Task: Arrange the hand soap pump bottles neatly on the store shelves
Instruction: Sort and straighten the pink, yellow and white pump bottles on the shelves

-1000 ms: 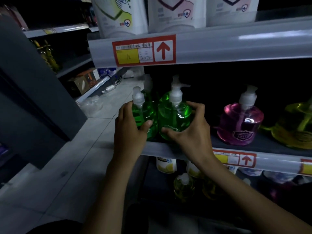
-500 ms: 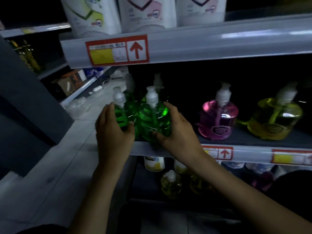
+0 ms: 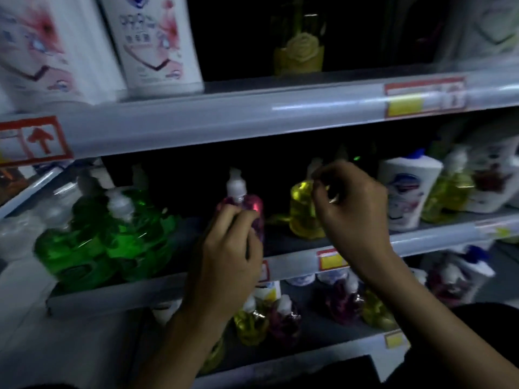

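1. Left hand [image 3: 230, 248]: fingers curled round the body of the pink bottle [image 3: 254, 209] and gripping it from the front. The white pump top shows above the knuckles.
2. Right hand [image 3: 354, 209]: fingers curled and pinching the yellow bottle [image 3: 302, 211] at its shoulder, by the pump. The pump itself is mostly hidden behind the fingers.
3. Both bottles stand upright on the middle shelf [image 3: 435, 237], pink to the left, yellow to the right, with a gap between them.
4. Green bottles [image 3: 106, 234]: a tight cluster at the left end of the same shelf, apart from the pink bottle. Motion blur; count uncertain.
5. White bottle [image 3: 407, 189]: stands just right of the right hand on the same shelf. A second yellow-filled bottle [image 3: 449, 192] is beside it.
6. Top shelf [image 3: 224, 122]: white pouches [image 3: 157, 43] at left, a price tag [image 3: 36, 140] with a red arrow on the rail.
7. Lower shelf: small yellow and dark pink bottles [image 3: 250, 324], dim and blurred.
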`<state>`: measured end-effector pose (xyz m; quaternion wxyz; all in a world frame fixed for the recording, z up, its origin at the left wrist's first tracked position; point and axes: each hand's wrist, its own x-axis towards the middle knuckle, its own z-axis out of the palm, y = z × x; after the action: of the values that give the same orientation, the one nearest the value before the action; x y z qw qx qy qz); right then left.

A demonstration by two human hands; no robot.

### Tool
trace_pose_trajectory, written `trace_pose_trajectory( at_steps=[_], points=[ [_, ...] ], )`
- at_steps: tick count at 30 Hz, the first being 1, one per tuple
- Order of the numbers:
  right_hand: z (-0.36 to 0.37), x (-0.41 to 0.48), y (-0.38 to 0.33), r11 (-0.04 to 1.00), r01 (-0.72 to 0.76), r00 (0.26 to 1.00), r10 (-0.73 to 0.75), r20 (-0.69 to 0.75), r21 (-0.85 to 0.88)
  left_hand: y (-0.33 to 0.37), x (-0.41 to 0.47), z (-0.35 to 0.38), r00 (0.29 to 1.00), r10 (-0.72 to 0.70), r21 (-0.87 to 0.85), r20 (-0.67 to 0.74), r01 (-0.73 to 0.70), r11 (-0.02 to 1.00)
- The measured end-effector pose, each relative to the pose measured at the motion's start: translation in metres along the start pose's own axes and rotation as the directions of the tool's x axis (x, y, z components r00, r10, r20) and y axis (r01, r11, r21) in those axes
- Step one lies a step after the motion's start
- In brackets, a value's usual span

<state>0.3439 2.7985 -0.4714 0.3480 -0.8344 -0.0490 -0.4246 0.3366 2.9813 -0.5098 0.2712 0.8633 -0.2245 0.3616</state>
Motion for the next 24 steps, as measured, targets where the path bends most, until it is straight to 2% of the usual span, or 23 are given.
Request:
trace_pose_trajectory(
  at_steps=[2, 4, 6, 9, 13, 17, 20, 24],
  points=[
    [-0.027, 0.011, 0.034, 0.994, -0.108, 0.984, 0.104, -0.143, -0.019, 0.028, 0.015, 0.024, 0.999, -0.006, -0.150, 0.035, 0.011, 0.989],
    [-0.053, 0.021, 0.072, 0.962, -0.274, 0.934, 0.266, -0.237, -0.003, 0.054, 0.034, 0.054, 0.988, -0.049, -0.277, 0.148, 0.089, 0.957],
    [-0.070, 0.025, 0.108, 0.898, -0.439, 0.879, 0.435, -0.197, 0.025, 0.073, 0.052, 0.092, 0.951, -0.104, -0.318, 0.292, 0.199, 0.927],
    [-0.081, 0.027, 0.144, 0.802, -0.594, 0.804, 0.594, 0.013, 0.064, 0.096, 0.077, 0.141, 0.875, -0.170, -0.342, 0.454, 0.347, 0.873],
    [-0.080, 0.030, 0.160, 0.767, -0.632, 0.767, 0.599, 0.229, 0.111, 0.118, 0.100, 0.177, 0.844, -0.167, -0.396, 0.509, 0.402, 0.825],
    [-0.074, 0.026, 0.164, 0.691, -0.685, 0.729, 0.642, 0.238, 0.231, 0.123, 0.108, 0.178, 0.803, -0.233, -0.478, 0.549, 0.529, 0.701],
    [-0.078, 0.021, 0.161, 0.753, -0.637, 0.768, 0.602, 0.221, 0.165, 0.117, 0.100, 0.164, 0.807, -0.186, -0.520, 0.560, 0.517, 0.679],
    [-0.097, 0.021, 0.145, 0.832, -0.553, 0.802, 0.521, 0.292, 0.033, 0.115, 0.088, 0.145, 0.851, -0.145, -0.589, 0.504, 0.462, 0.663]
  ],
)
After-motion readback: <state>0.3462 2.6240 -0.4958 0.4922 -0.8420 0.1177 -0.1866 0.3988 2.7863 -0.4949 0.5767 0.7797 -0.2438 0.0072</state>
